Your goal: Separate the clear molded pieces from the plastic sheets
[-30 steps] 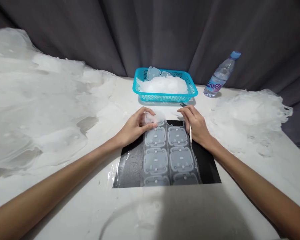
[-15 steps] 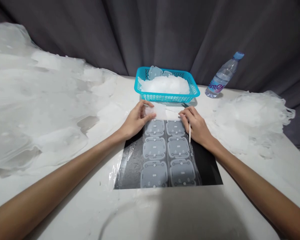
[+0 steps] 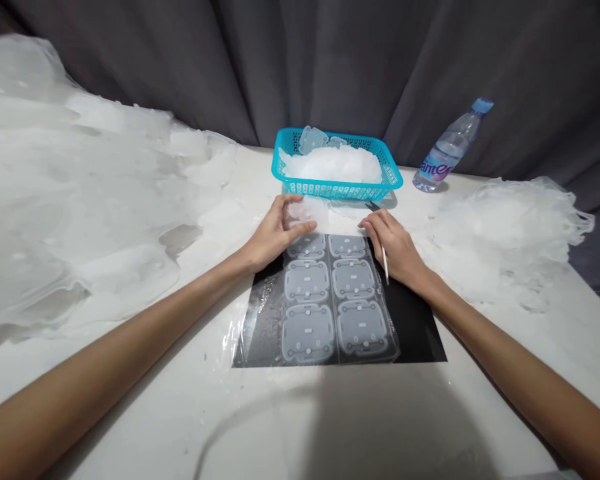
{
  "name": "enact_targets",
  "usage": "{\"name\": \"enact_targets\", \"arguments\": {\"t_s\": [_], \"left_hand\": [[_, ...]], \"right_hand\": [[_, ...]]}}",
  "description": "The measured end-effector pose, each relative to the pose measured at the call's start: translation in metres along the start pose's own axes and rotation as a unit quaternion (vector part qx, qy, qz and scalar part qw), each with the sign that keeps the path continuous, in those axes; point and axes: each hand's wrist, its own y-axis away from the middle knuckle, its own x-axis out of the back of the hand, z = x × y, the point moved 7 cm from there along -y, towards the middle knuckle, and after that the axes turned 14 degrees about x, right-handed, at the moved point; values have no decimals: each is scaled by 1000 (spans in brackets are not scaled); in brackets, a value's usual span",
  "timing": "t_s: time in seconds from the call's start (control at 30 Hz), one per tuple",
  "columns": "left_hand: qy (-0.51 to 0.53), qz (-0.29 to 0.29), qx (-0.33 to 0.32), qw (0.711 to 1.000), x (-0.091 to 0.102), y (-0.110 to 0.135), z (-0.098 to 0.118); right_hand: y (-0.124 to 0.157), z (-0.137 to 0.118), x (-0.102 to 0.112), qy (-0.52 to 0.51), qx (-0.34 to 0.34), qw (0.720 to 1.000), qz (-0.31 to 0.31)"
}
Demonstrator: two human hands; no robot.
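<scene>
A clear, flexible sheet (image 3: 335,313) carrying two columns of translucent, rounded-square pieces lies over a black mat (image 3: 415,333). At its far end, my left hand (image 3: 280,233) pinches a whitish, translucent part (image 3: 313,212), thumb on the near side and fingers curled behind. My right hand (image 3: 393,243) rests at the sheet's far right corner with its fingers bent around a thin tool. The tool's white, rod-like end (image 3: 385,263) sticks out below the palm, and a dark end (image 3: 373,207) shows beyond the fingers; its exact kind is unclear.
Behind my hands stands a turquoise basket (image 3: 337,190) with translucent pieces in it. A tilted-looking water bottle (image 3: 445,157) is at the back right. Large heaps of translucent sheets (image 3: 80,187) cover the left, with a smaller heap (image 3: 515,233) at right. A grey curtain hangs behind.
The sheet has shifted slightly away from me over the mat, its far row now partly out of sight. My left thumb has moved slightly right. The view has tilted a little.
</scene>
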Motion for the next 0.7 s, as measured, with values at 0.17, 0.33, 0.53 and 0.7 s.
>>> {"name": "enact_targets", "arguments": {"t_s": [0.17,0.33,0.53,0.7], "left_hand": [[4,-38,-27,999,-5,-1,0],[-9,-46,-36,998,-4,-1,1],[-37,-40,-40,998,-5,0,4],[-45,-31,-41,998,-4,0,5]], "right_hand": [[0,-1,0,11,9,1000,-4],[0,0,-1,21,12,1000,-13],[0,3,-5,41,13,998,-37],[-2,2,-6,45,15,998,-48]]}}
